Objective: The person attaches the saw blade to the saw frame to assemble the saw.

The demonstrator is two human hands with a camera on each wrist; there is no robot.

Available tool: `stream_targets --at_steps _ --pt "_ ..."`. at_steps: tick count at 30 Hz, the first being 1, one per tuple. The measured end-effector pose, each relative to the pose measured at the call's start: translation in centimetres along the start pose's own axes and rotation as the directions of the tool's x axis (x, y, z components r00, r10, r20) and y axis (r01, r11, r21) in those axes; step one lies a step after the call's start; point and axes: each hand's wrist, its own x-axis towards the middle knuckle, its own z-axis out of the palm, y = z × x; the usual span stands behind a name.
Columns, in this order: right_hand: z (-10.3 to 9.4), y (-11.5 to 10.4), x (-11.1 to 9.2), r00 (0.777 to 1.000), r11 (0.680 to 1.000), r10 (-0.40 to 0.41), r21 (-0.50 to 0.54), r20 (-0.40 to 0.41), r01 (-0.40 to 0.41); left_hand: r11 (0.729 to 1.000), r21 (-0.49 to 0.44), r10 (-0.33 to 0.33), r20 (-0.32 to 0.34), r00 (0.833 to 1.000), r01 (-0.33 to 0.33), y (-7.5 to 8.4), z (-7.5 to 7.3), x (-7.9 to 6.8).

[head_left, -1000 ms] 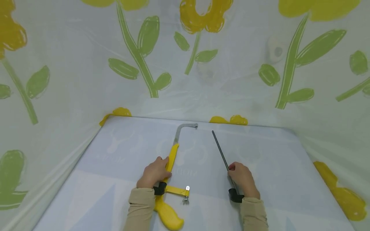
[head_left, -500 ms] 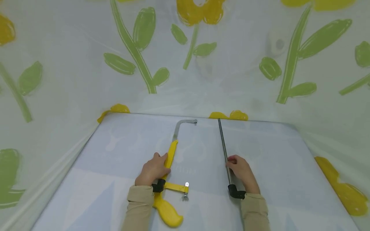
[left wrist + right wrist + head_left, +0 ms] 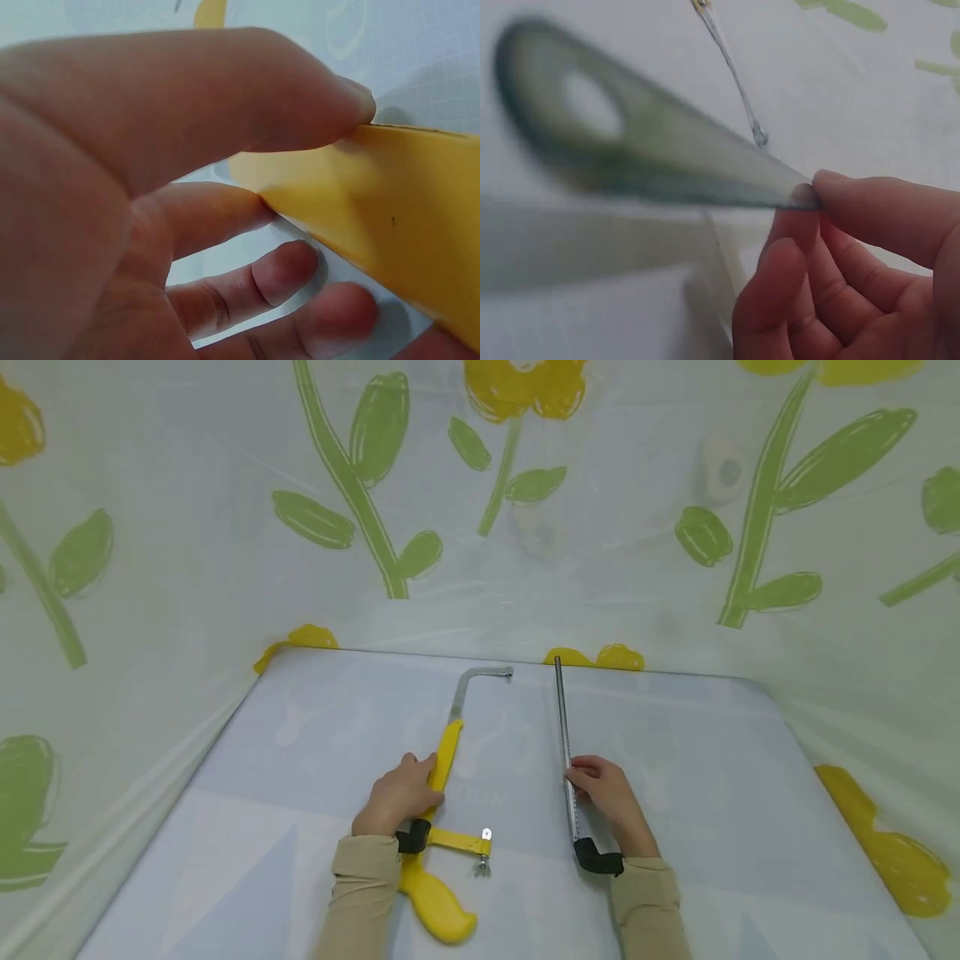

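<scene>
A hacksaw frame (image 3: 447,750) with a yellow grip, a bent metal end and a yellow handle (image 3: 438,907) lies on the table, no blade fitted. My left hand (image 3: 400,795) pinches its yellow bar between thumb and fingers; the left wrist view shows the yellow bar (image 3: 390,217) close up. To the right, my right hand (image 3: 609,789) pinches a long thin hacksaw blade (image 3: 563,718), which points away from me. In the right wrist view the blade (image 3: 682,150) has a round hole at its near end, and thumb and index finger hold it.
The pale table (image 3: 697,793) bears faint printed patterns. A wing nut (image 3: 482,865) sits on the frame's near arm. Behind and beside the table hangs a white curtain (image 3: 600,568) with painted yellow flowers and green leaves.
My right hand has moved slightly up and left, and the blade has turned from a leftward slant to nearly straight ahead, showing its flat side. The left hand and the frame hold still.
</scene>
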Motion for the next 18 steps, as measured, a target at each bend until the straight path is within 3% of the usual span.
stream_targets --at_steps 18 --pt "3.7 -0.6 0.3 1.000 0.988 -0.015 0.156 0.001 0.015 1.000 -0.007 -0.003 0.023 1.000 0.003 -0.1 -0.2 0.2"
